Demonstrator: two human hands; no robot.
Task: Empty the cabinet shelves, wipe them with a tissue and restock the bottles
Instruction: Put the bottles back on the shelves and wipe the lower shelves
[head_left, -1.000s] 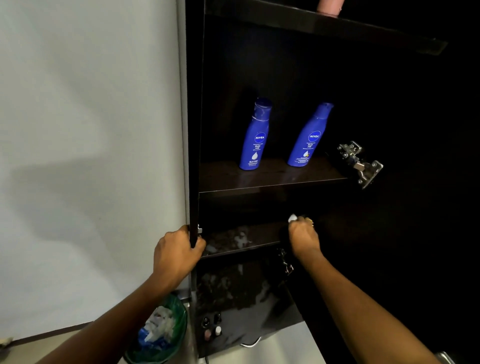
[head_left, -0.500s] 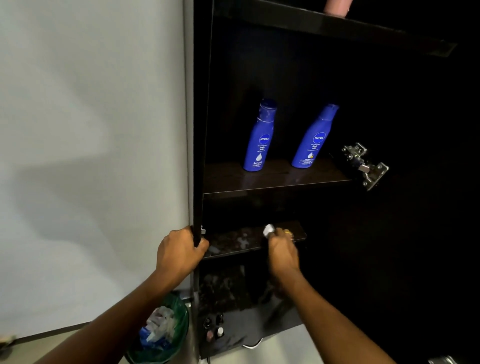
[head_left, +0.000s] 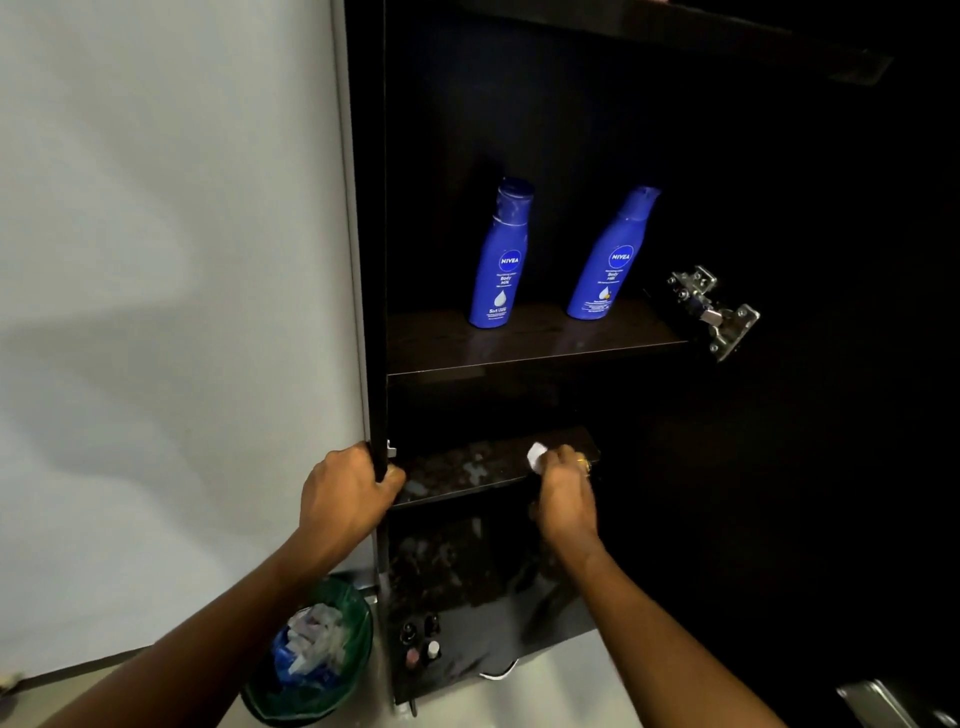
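A dark cabinet stands open in front of me. Two blue lotion bottles stand on its upper shelf (head_left: 519, 348): one on the left (head_left: 500, 260), one on the right (head_left: 609, 260). On the lower shelf (head_left: 457, 475), streaked with pale smears, my right hand (head_left: 563, 491) holds a small white tissue (head_left: 536, 457) against the surface. My left hand (head_left: 345, 493) grips the cabinet's left side panel (head_left: 375, 260) at the level of that shelf.
A green-lined bin (head_left: 311, 660) full of crumpled paper sits on the floor by the cabinet's left foot. Several small bottles (head_left: 421, 642) stand on the bottom board. A metal hinge (head_left: 714, 314) juts from the right side. A pale wall fills the left.
My right hand with the tissue moved left along the lower shelf, then slightly back right. My left hand kept its grip on the side panel.
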